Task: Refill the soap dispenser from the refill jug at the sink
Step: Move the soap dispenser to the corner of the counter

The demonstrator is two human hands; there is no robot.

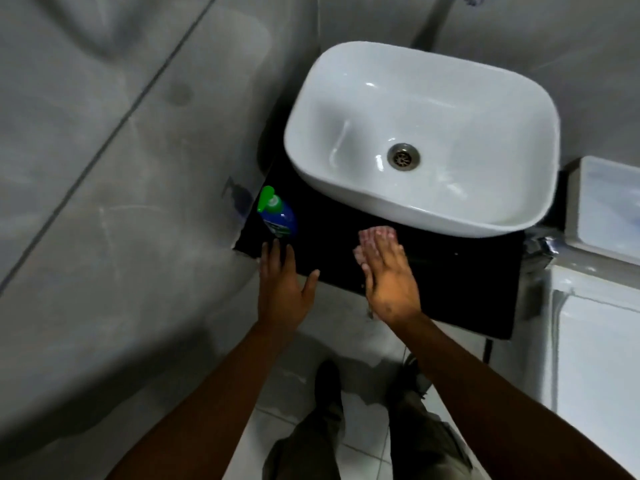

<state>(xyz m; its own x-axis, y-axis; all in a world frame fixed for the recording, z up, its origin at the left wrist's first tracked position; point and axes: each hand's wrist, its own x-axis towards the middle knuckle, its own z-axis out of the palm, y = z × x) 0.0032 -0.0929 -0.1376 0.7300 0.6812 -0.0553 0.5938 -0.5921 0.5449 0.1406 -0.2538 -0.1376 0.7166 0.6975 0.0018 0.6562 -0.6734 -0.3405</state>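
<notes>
A blue soap dispenser (277, 216) with a green pump top stands at the left end of the black counter (450, 289), beside the wall. My left hand (282, 289) is stretched out just below it, fingers straight and spread, fingertips close to the bottle's base. My right hand (384, 275) is flat and open over the counter's front, fingers straight, just in front of the white basin (311, 109). Neither hand holds anything. No refill jug is in view.
The white basin has a metal drain (403, 157) and sits on the counter. A grey tiled wall (104, 168) is at the left. A white toilet cistern (609, 220) stands at the right. My legs and shoes are on the tiled floor (294, 420).
</notes>
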